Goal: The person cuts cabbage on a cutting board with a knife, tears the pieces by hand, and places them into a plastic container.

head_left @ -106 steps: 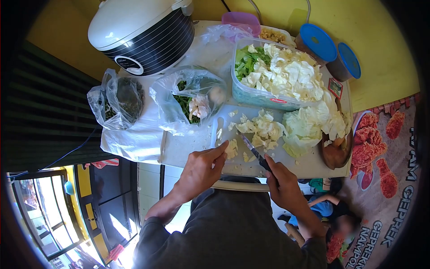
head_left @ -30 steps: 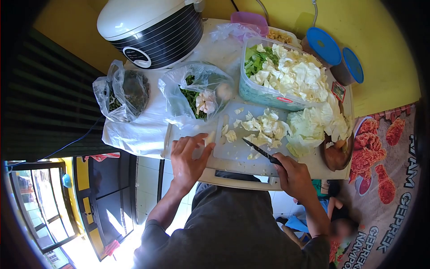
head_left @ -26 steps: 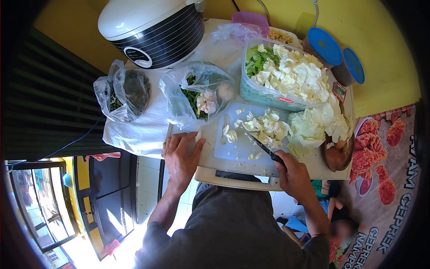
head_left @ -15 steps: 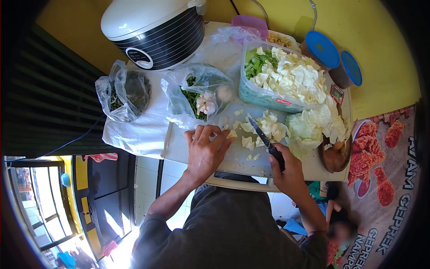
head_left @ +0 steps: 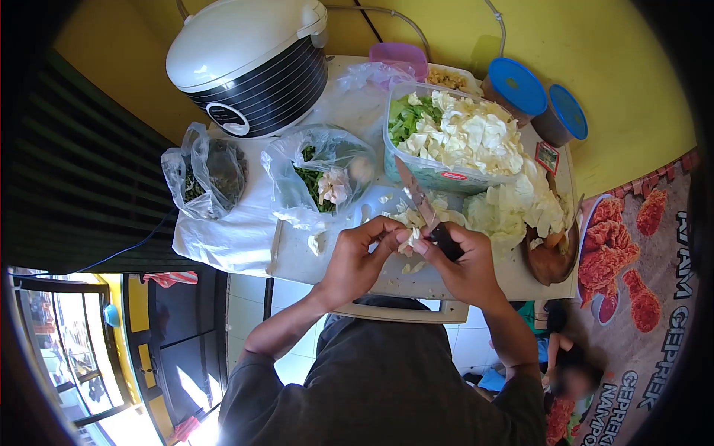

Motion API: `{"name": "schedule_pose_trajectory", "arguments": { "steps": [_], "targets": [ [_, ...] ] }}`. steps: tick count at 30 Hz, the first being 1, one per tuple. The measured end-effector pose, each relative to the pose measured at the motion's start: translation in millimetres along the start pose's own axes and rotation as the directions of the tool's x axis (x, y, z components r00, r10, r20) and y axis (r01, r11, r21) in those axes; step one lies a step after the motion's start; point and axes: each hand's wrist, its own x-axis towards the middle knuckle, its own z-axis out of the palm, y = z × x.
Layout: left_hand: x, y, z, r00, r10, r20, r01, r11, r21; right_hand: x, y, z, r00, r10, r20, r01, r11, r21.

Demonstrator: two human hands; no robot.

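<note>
Gripping the black handle of a knife (head_left: 418, 195) in the closed right hand (head_left: 468, 262), pointing the blade up and away toward the clear tub (head_left: 468, 187). Pinching a small pale piece (head_left: 407, 241) between thumb and forefinger of the left hand (head_left: 359, 254), just beside the right thumb and above the cutting board (head_left: 401, 276) on the desk (head_left: 309, 271). Being unable to tell cabbage from garlic at that size.

Probably picking or peeling the piece apart by fingertip, next to the cut bits (head_left: 405, 214). Calling, by judgement, for a steady pinch and for keeping the bare edge clear of the left fingertips.

Seeing white lettering on the tub's red label (head_left: 454, 176), but not managing to read it. Reading "GEPREK" in large capitals on the banner (head_left: 621, 342) at the right, and making out "NAMPO" lower down. Finding only tiny, unreadable marks on the panel (head_left: 227, 119) of the rice cooker (head_left: 260, 82).
</note>
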Motion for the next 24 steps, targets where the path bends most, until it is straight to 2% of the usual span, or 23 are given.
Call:
{"name": "schedule_pose_trajectory", "arguments": {
  "steps": [2, 3, 6, 9, 12, 13, 15, 16, 17, 18, 21, 23, 24],
  "targets": [
    [11.2, 3.8, -3.4, 0.987, 0.150, -0.053, -0.142, 0.980, 0.138, 10.8, -10.7, -5.9, 0.999, -0.032, -0.031, 0.032, 0.999, -0.004],
    [17.8, 6.8, -5.1, 0.972, 0.226, -0.071, -0.207, 0.956, 0.208, 18.6, -17.4, -4.4, 0.989, -0.071, -0.130, 0.073, 0.997, 0.012],
    [33.4, 28.7, -2.7, 0.953, 0.201, -0.226, -0.140, 0.955, 0.262, 46.6, -19.7, -7.4, 0.923, -0.186, -0.336, 0.158, 0.981, -0.108],
    [31.6, 25.3, -8.0, 0.971, 0.230, -0.063, -0.173, 0.862, 0.476, 64.8, -36.5, -9.9, 0.898, -0.233, -0.373, 0.175, 0.967, -0.183],
    [24.6, 8.6, -12.2, 0.965, 0.233, 0.121, -0.259, 0.761, 0.594, 49.1, -32.4, -15.7, 0.936, -0.166, -0.310, 0.116, 0.978, -0.173],
    [22.3, -1.0, -13.1, 0.943, 0.282, 0.177, -0.330, 0.722, 0.608, 41.1, -30.2, -17.8, 0.963, -0.095, -0.253, 0.055, 0.986, -0.159],
    [9.1, -6.4, -9.6, 0.937, 0.270, 0.221, -0.345, 0.625, 0.701, 20.6, -22.8, -22.7, 0.990, 0.053, -0.132, -0.072, 0.987, -0.142],
    [3.1, -7.2, -6.8, 0.934, 0.261, 0.245, -0.354, 0.571, 0.741, 11.8, -14.2, -25.3, 0.999, -0.002, -0.045, -0.011, 0.952, -0.307],
    [-2.4, -14.2, -5.1, 0.946, 0.215, 0.243, -0.323, 0.558, 0.764, 4.5, -8.5, -21.3, 0.999, 0.003, -0.045, -0.021, 0.916, -0.400],
    [-4.7, -21.3, -4.1, 0.951, 0.215, 0.223, -0.306, 0.554, 0.774, -2.5, -2.8, -17.0, 0.999, 0.011, -0.047, -0.033, 0.873, -0.487],
    [-4.9, -31.4, -1.0, 0.958, 0.224, 0.180, -0.279, 0.572, 0.771, -13.5, 19.2, -6.1, 0.998, -0.064, -0.012, 0.045, 0.816, -0.576],
    [-2.5, -28.8, -0.1, 0.958, 0.237, 0.161, -0.277, 0.627, 0.728, -16.9, 17.7, -6.1, 0.998, -0.017, -0.054, -0.014, 0.854, -0.520],
    [-1.7, -25.7, 1.8, 0.964, 0.231, 0.133, -0.259, 0.696, 0.670, -16.8, 16.3, -6.1, 0.997, 0.006, -0.072, -0.041, 0.872, -0.489]
  ]
}}
